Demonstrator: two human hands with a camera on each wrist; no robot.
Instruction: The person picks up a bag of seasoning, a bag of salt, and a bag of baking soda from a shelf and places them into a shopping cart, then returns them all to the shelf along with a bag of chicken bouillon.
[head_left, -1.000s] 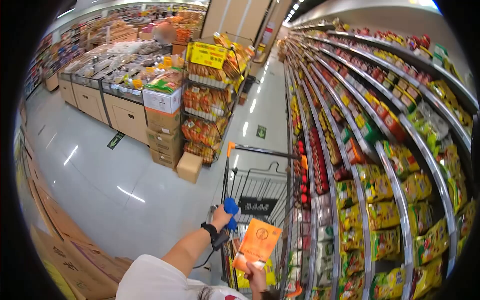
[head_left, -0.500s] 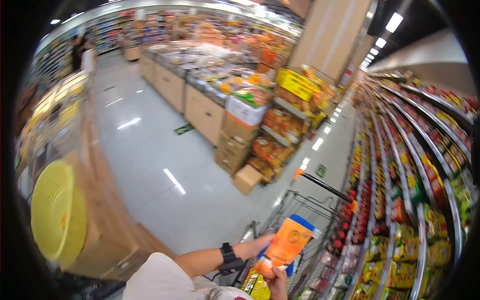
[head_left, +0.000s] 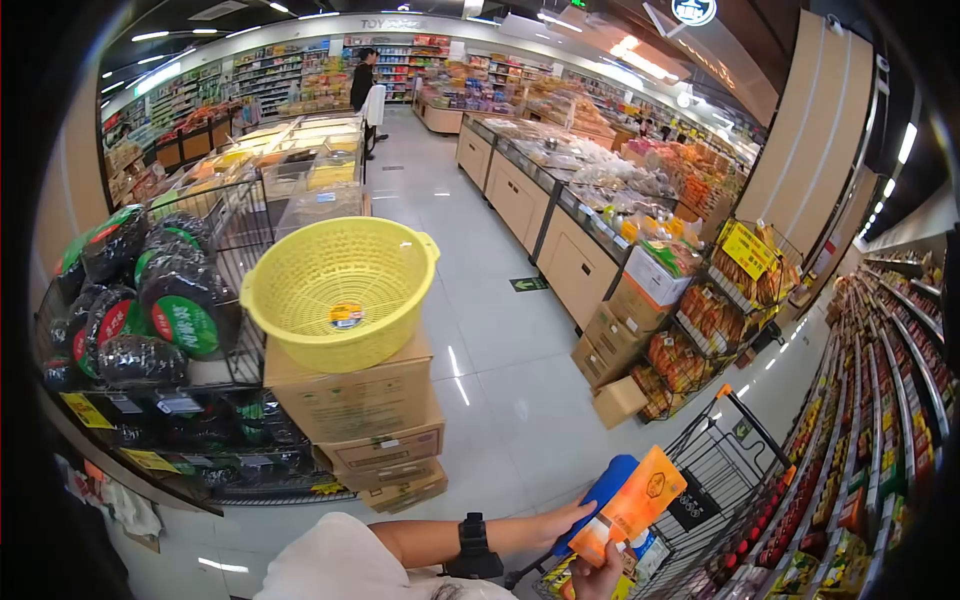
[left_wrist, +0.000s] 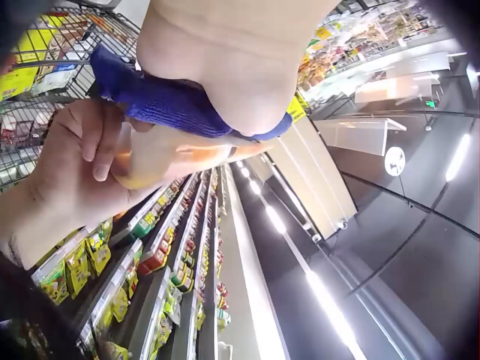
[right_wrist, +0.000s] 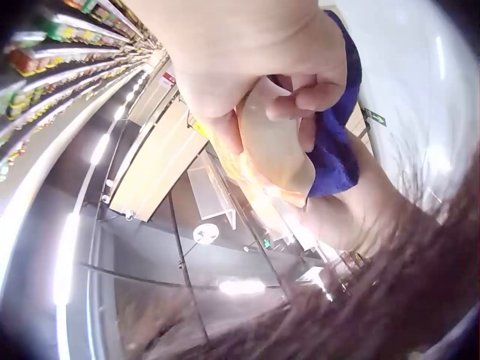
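Note:
In the head view, my left hand (head_left: 565,521), with a black band at its wrist, grips a blue cloth-like thing (head_left: 608,484). My right hand (head_left: 598,573) pinches the lower end of an orange packet (head_left: 645,498), which overlaps the blue thing. Knitted-looking blue fabric (left_wrist: 176,106) lies against my left hand (left_wrist: 225,64) in the left wrist view; its fingertips are hidden. There my right hand (left_wrist: 71,161) has its fingers bent over the packet's end. From the right wrist, the packet's pale back (right_wrist: 274,146) shows between the thumb and fingers of my right hand (right_wrist: 255,56).
A wire shopping cart (head_left: 690,500) stands beside the shelves (head_left: 880,400) on the right. At left, a yellow basket (head_left: 340,290) sits on stacked cartons (head_left: 350,400) by wrapped dark goods. Display counters (head_left: 520,190) line an aisle (head_left: 450,260), with a person (head_left: 362,85) farther back.
The view has swung left, bringing the yellow basket and the person into fuller sight. The orange packet has come over beside the blue thing and my left hand.

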